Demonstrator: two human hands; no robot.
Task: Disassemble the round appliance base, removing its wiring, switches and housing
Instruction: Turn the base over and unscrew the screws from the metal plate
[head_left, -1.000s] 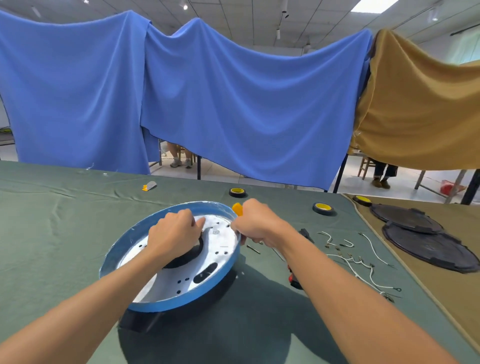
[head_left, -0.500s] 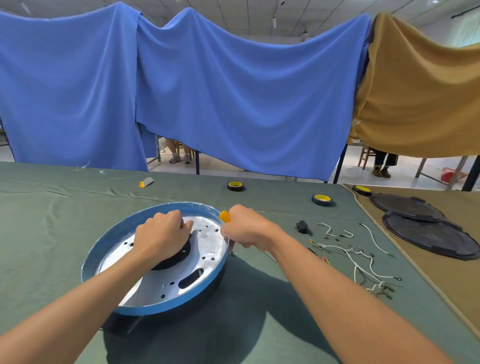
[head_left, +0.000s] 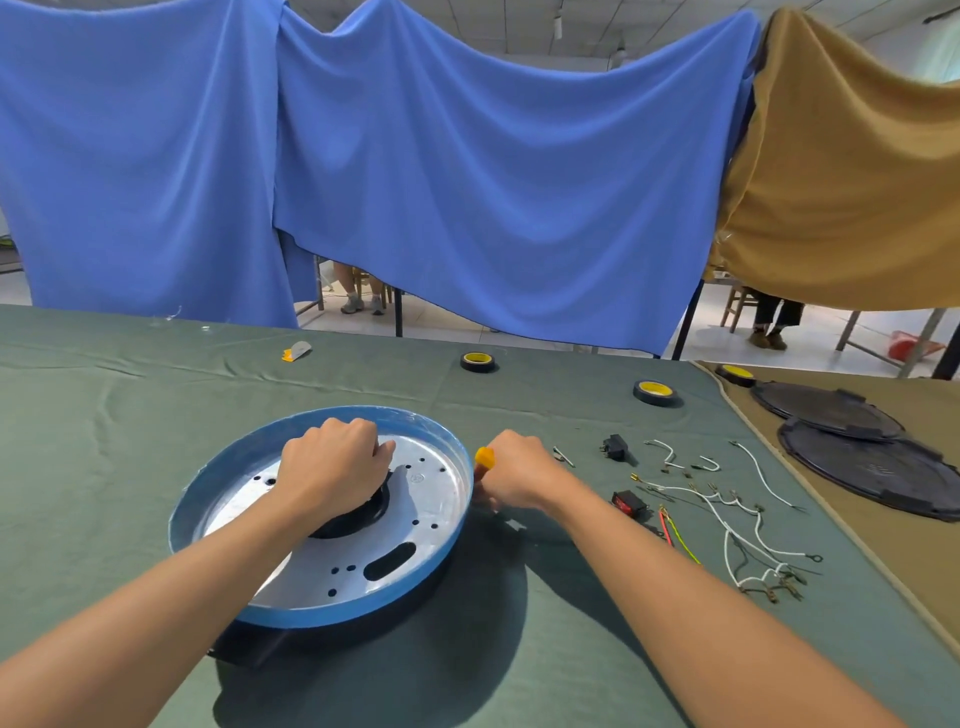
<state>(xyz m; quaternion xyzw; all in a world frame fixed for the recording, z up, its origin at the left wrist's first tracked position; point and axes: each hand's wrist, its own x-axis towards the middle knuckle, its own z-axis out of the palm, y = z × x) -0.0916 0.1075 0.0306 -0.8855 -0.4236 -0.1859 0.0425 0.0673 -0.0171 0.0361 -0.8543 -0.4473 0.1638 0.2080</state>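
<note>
left grip (head_left: 332, 462) curled on black hub (head_left: 375, 508), right grip (head_left: 514, 475) clamped on orange tool (head_left: 485, 457), loose wires (head_left: 727, 504) beside

Beyond the grip of the right hand (head_left: 511, 475), blue cloth (head_left: 467, 182) hung in swags across the far side, and a mustard cloth (head_left: 857, 182) joined it up and to the right. Above both showed a pale tiled ceiling (head_left: 649, 31). Under the hems lay a light floor (head_left: 815, 343) — a dark metal leg (head_left: 398, 312) stood beyond the grip, a wooden chair (head_left: 735, 306) far to its right. The table's green cover (head_left: 104, 441) spread beneath the grip and to its left.
</note>
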